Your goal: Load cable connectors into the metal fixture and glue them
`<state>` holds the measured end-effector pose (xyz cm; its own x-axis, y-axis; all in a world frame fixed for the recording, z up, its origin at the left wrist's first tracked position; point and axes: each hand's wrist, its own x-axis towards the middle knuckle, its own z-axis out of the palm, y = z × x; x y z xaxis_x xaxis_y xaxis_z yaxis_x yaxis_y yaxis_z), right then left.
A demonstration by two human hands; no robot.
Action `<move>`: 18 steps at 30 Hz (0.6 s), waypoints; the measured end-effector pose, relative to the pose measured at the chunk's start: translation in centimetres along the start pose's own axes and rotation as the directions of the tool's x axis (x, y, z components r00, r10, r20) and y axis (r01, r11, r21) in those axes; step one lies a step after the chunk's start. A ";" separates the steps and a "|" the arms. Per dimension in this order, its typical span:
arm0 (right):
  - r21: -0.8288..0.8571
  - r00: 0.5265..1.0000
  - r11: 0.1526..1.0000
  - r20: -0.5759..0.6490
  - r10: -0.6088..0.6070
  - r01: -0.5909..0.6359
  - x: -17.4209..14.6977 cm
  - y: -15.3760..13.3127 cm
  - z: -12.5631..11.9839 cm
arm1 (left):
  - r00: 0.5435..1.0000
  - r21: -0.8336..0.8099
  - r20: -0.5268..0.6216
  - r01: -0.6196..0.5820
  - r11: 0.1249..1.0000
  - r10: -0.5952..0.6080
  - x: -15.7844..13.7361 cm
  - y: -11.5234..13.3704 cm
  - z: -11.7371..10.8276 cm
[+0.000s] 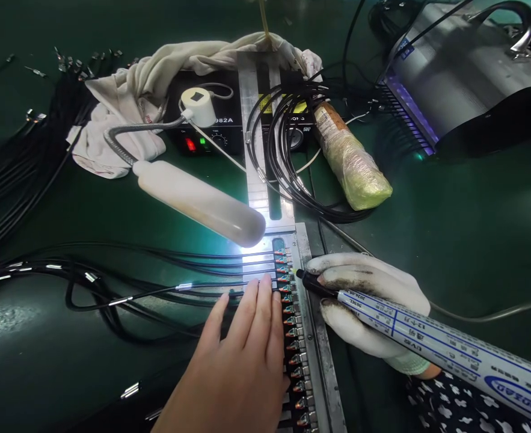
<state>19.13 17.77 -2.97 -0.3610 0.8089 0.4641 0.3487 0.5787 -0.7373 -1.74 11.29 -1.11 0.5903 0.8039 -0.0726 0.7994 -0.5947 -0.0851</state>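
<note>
My left hand (242, 355), bare, lies with its fingers stretched out on the black cables (211, 294), beside a row of small cable connectors (294, 334) seated along a metal fixture (322, 349). In a white glove with dark smudges, my right hand (391, 282) grips a glue syringe (427, 340) with blue printing that reads UV and 50ML. Its black tip points left, close to the upper connectors. Whether the tip touches anything, I cannot tell. A white tube lamp (202, 201) lights the spot from above.
Behind stands a black control box (229, 135) with red and green lit switches, a twisted cloth (193, 57) on top. Coiled cables (283, 150) and a plastic-wrapped roll (353, 159) lie beside it. A grey machine glowing violet (459, 66) is back right; a cable bundle (26, 150) lies left.
</note>
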 end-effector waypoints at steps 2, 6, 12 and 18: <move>0.000 1.000 1.000 -0.005 -0.008 0.008 0.0 0.0 0.0 | 1.000 0.007 -0.007 0.001 1.000 -0.001 0.0 0.0 0.0; 0.007 1.000 1.000 -0.009 -0.009 0.009 -0.2 0.1 -0.2 | 1.000 0.015 -0.018 0.003 1.000 -0.003 0.0 0.0 -0.1; 0.022 0.999 1.000 0.030 -0.015 0.014 -0.2 -0.2 -0.5 | 1.000 0.011 -0.023 0.006 1.000 -0.006 0.0 -0.1 -0.2; 0.025 1.000 1.000 0.026 -0.018 0.017 0.0 -0.2 -0.4 | 1.000 -0.003 -0.025 -0.001 1.000 0.001 0.0 -0.1 -0.1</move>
<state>19.36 17.68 -2.62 -0.3891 0.7955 0.4645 0.3209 0.5897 -0.7412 -1.80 11.39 -1.04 0.5940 0.8031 -0.0477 0.7990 -0.5958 -0.0817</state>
